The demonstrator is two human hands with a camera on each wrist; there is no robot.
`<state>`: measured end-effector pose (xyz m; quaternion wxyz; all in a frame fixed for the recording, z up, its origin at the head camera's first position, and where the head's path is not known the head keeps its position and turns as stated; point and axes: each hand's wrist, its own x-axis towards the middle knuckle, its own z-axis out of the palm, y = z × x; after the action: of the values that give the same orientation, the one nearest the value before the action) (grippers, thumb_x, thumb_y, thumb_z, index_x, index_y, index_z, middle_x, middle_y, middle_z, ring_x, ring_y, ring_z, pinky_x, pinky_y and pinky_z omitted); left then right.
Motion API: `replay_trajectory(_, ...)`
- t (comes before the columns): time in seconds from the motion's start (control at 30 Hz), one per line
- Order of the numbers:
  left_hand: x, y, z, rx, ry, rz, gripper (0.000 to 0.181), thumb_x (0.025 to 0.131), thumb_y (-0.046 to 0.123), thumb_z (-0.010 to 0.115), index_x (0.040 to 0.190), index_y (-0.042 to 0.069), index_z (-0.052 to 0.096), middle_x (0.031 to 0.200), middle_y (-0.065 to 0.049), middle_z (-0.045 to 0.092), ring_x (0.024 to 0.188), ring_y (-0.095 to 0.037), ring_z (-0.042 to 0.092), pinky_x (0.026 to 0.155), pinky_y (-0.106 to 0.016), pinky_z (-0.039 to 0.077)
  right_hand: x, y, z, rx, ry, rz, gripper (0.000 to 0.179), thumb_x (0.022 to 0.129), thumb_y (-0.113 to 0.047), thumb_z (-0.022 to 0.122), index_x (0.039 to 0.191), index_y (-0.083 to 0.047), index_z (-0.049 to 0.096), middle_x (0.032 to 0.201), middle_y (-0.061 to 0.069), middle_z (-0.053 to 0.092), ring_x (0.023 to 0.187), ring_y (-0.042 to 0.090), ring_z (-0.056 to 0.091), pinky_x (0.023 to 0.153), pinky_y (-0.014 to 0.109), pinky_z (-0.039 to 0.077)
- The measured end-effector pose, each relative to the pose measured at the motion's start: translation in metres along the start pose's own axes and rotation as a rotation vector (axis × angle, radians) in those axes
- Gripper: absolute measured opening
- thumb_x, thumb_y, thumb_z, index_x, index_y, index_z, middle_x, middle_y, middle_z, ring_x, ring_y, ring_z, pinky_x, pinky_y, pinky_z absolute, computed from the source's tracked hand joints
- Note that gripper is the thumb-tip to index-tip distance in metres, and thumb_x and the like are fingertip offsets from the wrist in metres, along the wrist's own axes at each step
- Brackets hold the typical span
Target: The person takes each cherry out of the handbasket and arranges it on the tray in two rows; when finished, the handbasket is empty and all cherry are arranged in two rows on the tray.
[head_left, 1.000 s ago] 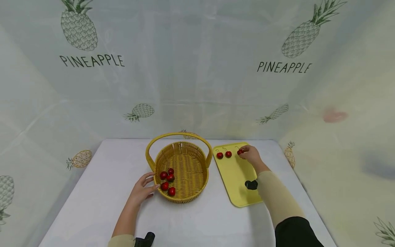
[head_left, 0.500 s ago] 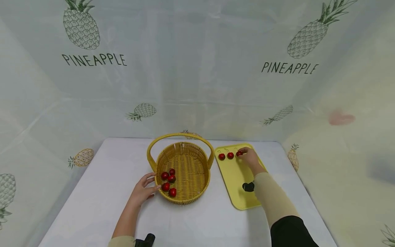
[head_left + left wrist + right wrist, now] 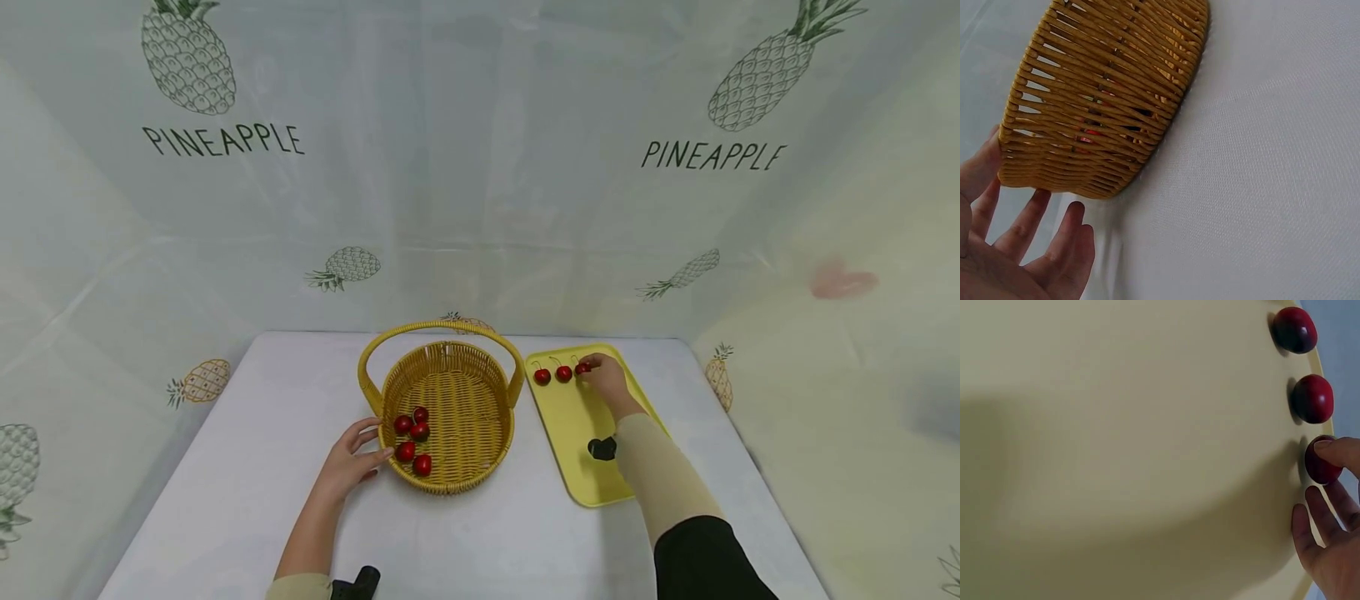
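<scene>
As I look along the white table (image 3: pixel 292 383) from its left side, a beige sleeve (image 3: pixel 298 586) shows first, at the near edge. The left hand (image 3: pixel 347 465) reaches out of it to the yellow wicker basket (image 3: pixel 461 417), thumb and fingertips touching the left rim, the fingers loosely extended and a little spread. Inside, along that same left side, lie five red cherries: a bunch of three (image 3: pixel 419 432) and, nearer the person, a pair (image 3: pixel 422 465). The basket's handle (image 3: pixel 516 390) arches up toward the back.

Just right of the basket is a yellow tray (image 3: pixel 577 442), set slightly aslant. At its far end sit the first cherry (image 3: pixel 542 377) and the second cherry (image 3: pixel 564 373), side by side with thin stems. Third in that row is the pinched cherry (image 3: pixel 582 368), held between the thumb and finger of the right hand (image 3: pixel 607 379); I can't tell whether it touches the tray. Two other fingers of that hand stand apart from it. The right sleeve (image 3: pixel 663 475) crosses the tray's right edge. Farthest right, the pineapple-printed sheet (image 3: pixel 780 333) carries a blurred red patch (image 3: pixel 843 279).
</scene>
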<state>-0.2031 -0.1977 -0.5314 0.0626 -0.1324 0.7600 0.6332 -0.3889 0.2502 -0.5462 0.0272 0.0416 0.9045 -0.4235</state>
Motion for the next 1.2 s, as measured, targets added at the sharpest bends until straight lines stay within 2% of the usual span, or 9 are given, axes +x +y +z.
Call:
replay_trajectory(0.47, 0.000, -0.002, 0.000, 0.008, -0.002, -0.004, 0.058, 0.087, 0.008, 0.074, 0.139, 0.011, 0.049, 0.139, -0.023, 0.049, 0.105, -0.025, 0.060, 0.080, -0.047, 0.052, 0.004, 0.003, 0.000, -0.007, -0.004, -0.006, 0.031, 0.091, 0.000, 0.065, 0.120, 0.007, 0.061, 0.120, 0.027, 0.058, 0.109, 0.039, 0.054, 0.088, 0.046, 0.045)
replay_trajectory(0.7, 0.001, -0.001, 0.000, 0.003, -0.002, 0.005, 0.057, 0.086, 0.008, 0.075, 0.138, 0.011, 0.050, 0.139, -0.024, 0.049, 0.097, -0.022, 0.063, 0.079, -0.046, 0.052, 0.003, 0.000, -0.001, 0.001, -0.013, 0.001, 0.031, 0.091, 0.000, 0.064, 0.121, 0.007, 0.061, 0.121, 0.027, 0.058, 0.107, 0.038, 0.054, 0.086, 0.044, 0.046)
replay_trajectory(1.07, 0.000, -0.001, 0.000, -0.001, -0.012, -0.004, 0.057, 0.086, 0.008, 0.075, 0.138, 0.011, 0.050, 0.140, -0.025, 0.048, 0.089, -0.022, 0.066, 0.080, -0.047, 0.052, -0.001, 0.000, -0.010, -0.034, -0.039, 0.016, 0.035, 0.092, -0.004, 0.064, 0.125, 0.006, 0.058, 0.129, 0.031, 0.051, 0.115, 0.044, 0.049, 0.093, 0.050, 0.044)
replay_trajectory(1.2, 0.000, -0.001, 0.000, 0.004, -0.013, -0.003, 0.057, 0.087, 0.008, 0.074, 0.138, 0.012, 0.050, 0.140, -0.024, 0.047, 0.091, -0.022, 0.066, 0.080, -0.047, 0.052, -0.006, -0.003, -0.014, -0.038, -0.040, 0.018, 0.034, 0.093, -0.003, 0.062, 0.126, 0.006, 0.058, 0.132, 0.031, 0.049, 0.117, 0.045, 0.047, 0.095, 0.051, 0.043)
